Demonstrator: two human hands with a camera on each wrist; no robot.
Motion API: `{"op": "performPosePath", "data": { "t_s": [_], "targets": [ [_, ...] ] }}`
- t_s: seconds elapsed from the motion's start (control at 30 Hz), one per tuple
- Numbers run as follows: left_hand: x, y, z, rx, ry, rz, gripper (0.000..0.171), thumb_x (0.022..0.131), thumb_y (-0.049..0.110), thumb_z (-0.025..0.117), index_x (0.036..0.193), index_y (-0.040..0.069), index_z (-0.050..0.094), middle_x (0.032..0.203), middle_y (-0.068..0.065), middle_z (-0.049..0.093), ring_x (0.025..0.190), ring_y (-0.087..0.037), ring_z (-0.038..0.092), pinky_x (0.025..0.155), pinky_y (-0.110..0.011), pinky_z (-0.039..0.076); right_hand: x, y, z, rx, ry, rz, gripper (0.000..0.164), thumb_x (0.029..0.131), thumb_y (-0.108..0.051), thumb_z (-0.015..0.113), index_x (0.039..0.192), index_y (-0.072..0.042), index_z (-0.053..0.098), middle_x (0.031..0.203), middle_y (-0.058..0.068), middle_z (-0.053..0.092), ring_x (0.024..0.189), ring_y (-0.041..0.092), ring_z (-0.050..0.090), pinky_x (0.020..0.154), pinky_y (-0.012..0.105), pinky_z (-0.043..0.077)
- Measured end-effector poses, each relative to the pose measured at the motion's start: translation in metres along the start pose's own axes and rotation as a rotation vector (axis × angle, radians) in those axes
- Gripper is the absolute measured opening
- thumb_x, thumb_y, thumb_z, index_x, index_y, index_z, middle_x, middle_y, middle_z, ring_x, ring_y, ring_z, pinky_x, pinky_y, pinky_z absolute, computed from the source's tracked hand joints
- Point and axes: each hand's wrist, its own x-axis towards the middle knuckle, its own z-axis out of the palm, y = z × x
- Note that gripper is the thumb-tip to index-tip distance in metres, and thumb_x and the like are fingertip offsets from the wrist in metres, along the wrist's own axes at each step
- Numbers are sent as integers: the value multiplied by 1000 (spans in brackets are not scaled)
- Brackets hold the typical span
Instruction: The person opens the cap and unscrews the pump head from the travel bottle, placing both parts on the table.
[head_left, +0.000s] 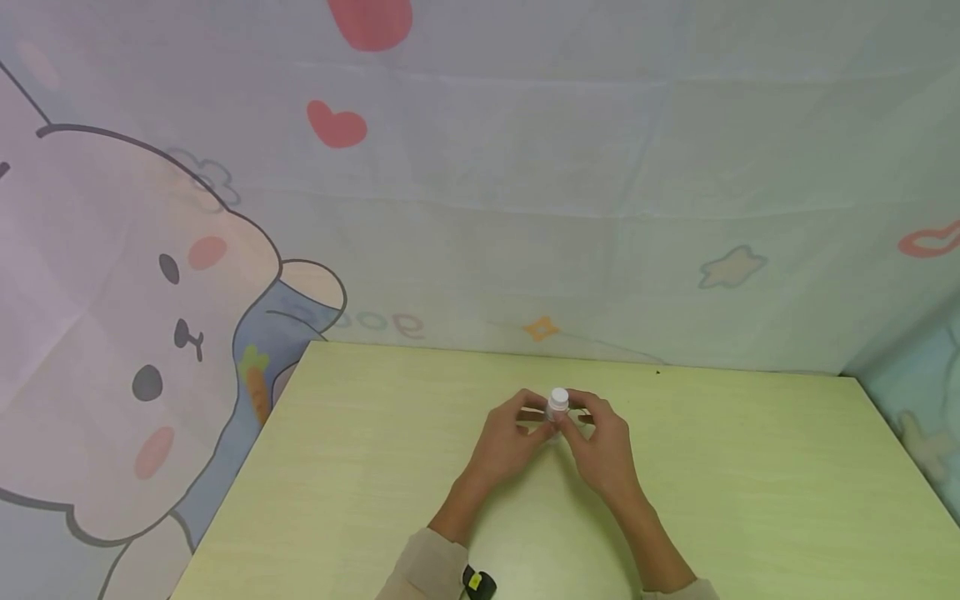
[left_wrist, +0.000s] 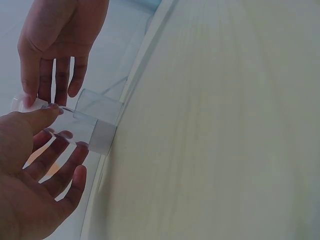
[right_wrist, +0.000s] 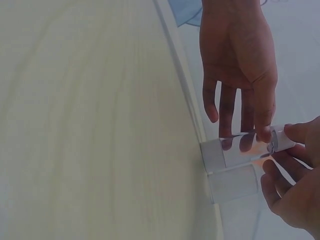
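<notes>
A small clear bottle (left_wrist: 79, 126) with a white cap (head_left: 559, 397) stands upright on the table, and its bottom part looks whitish. My left hand (head_left: 504, 442) holds the bottle's body, thumb near the neck and fingertips behind it. At the top, my right hand (head_left: 602, 446) pinches the white cap between thumb and fingers, as the right wrist view shows. Right beside the bottle's base stands a short clear cylinder (right_wrist: 234, 184), open-looking and see-through; in the head view the hands hide it.
The pale yellow-green wooden table (head_left: 360, 467) ends at a printed cloth backdrop (head_left: 525, 150) with hearts, stars and a cartoon animal. A black item with a yellow mark (head_left: 480, 582) shows by the left sleeve (head_left: 429, 567).
</notes>
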Motion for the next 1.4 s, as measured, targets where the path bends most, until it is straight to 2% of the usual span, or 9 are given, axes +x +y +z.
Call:
{"op": "performPosePath", "data": {
  "t_s": [0.53, 0.97, 1.4],
  "targets": [
    [2, -5, 2, 6, 2, -2, 23, 101, 36, 76, 120, 26, 68, 126, 6, 73, 117, -24, 72, 93, -42, 58, 0, 1, 0, -3, 11, -27, 30, 101, -12, 75, 129, -2, 69, 121, 15, 74, 117, 33, 68, 96, 52, 57],
    [3, -7, 2, 8, -4, 1, 23, 101, 35, 75, 121, 24, 68, 127, 2, 73, 118, -27, 71, 94, -43, 58, 1, 5, 1, 2, 0, -33, 31, 101, -11, 74, 130, -2, 68, 123, 14, 74, 118, 33, 68, 96, 52, 57],
    [1, -5, 2, 6, -7, -11, 25, 101, 37, 75, 121, 24, 67, 128, 3, 72, 120, -28, 70, 96, -45, 58, 1, 5, 0, 49, 26, -4, 32, 100, -17, 77, 128, -4, 68, 125, 12, 72, 119, 30, 66, 97, 52, 56]
  ]
}}
